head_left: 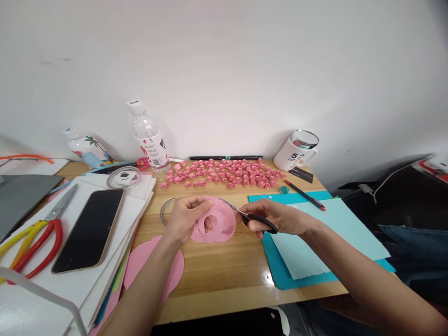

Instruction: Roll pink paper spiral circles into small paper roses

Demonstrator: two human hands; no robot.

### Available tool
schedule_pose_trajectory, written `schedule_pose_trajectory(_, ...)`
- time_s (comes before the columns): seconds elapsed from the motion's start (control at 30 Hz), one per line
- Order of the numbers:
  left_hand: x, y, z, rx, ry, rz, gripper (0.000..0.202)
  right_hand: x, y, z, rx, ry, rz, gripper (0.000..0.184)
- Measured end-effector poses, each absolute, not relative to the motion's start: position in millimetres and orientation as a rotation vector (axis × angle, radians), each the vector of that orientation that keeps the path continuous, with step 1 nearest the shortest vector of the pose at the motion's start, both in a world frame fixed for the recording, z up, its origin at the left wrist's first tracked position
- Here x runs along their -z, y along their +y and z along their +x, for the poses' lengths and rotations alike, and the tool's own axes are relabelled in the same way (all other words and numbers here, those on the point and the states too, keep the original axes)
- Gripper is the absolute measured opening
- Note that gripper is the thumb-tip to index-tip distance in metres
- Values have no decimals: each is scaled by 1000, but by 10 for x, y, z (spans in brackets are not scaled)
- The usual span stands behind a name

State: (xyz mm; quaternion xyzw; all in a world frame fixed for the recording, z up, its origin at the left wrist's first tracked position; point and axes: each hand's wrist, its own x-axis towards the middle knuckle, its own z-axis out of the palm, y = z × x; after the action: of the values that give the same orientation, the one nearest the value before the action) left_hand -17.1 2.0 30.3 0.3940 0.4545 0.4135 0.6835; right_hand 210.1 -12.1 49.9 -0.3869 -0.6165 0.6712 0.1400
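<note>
My left hand (185, 215) pinches a pink paper disc (220, 226) that is cut into a spiral, held just above the wooden table (224, 266). My right hand (276, 218) grips small black-handled scissors (250, 215), and their blades reach into the paper's right edge. Behind my hands lie several small pink rolled paper roses (224, 173) spread in a band. More pink paper discs (154, 263) lie flat under my left forearm.
A phone (89, 228) and red-handled scissors (42, 233) rest on white sheets at left. Two water bottles (149, 135) and a tape roll (124, 177) stand behind. A white mug (296, 151), a red pen (304, 195) and blue paper sheets (315, 233) are at right.
</note>
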Motion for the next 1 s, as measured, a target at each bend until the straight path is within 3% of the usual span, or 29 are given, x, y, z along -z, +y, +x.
schedule_pose_trajectory(0.53,-310,-3,-174,-895,1033,951,29,-594,-208,2207,-1831,-1783,-1314,41)
schedule_pose_trajectory(0.63,-287,13,-195,-929,1031,932,27,-589,-244,2288,-1572,-1969,-1510,42)
schedule_pose_trajectory(0.83,-253,22,-196,-982,1039,959,25,-419,-386,2557,-734,-2355,-2155,47)
schedule_pose_trajectory(1.0,-208,28,-177,-1043,1134,958,30,-336,-475,2751,-493,-2422,-2396,48)
